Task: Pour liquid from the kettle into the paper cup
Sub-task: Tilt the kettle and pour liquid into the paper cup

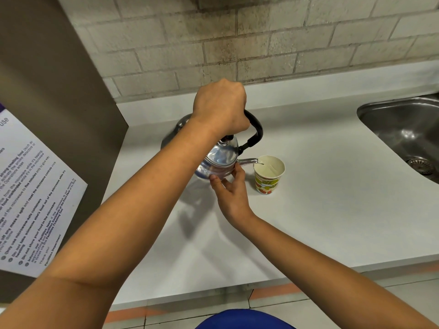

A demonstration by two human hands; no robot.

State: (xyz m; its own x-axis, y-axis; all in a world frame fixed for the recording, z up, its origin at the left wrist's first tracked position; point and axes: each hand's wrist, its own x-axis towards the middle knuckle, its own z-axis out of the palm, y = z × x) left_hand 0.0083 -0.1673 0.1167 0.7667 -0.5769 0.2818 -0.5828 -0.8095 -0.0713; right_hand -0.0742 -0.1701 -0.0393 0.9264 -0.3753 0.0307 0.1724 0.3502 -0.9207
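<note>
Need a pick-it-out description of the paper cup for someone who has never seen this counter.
Start at the steel sink set in the white countertop, then look left along the counter toward the shiny kettle held in both hands. The paper cup stands upright just right of the kettle, under its spout tip. It is the only paper item standing there: white inside, with a yellow, green and red print outside.

Kettle [219, 160] spout over paper cup [269, 174]
</note>
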